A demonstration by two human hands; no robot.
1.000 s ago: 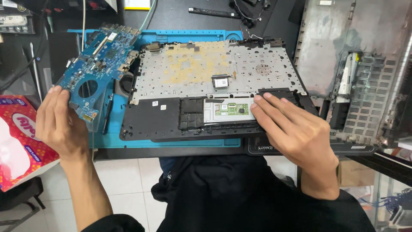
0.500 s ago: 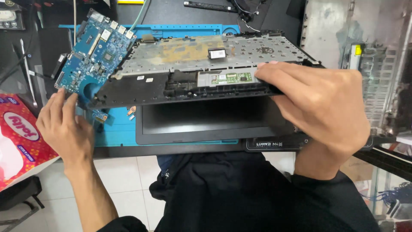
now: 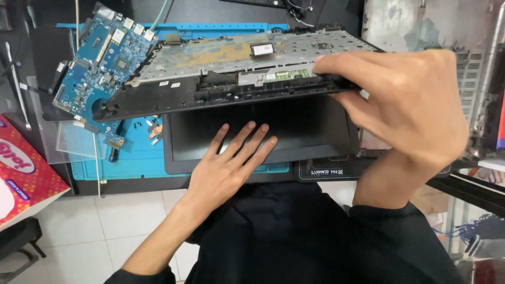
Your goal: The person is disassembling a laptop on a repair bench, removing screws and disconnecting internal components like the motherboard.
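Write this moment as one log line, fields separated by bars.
right hand: lifts black laptop keyboard shell by near edge | left hand: flat on dark laptop screen panel | blue circuit board: raised at shell's left

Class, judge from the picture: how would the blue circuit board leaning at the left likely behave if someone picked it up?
The blue circuit board looks thin and flat, so probably light and fairly stiff. Its exposed chips and connectors suggest it is fragile. Leaning beside the lifted black laptop keyboard frame, it may slide if nudged.
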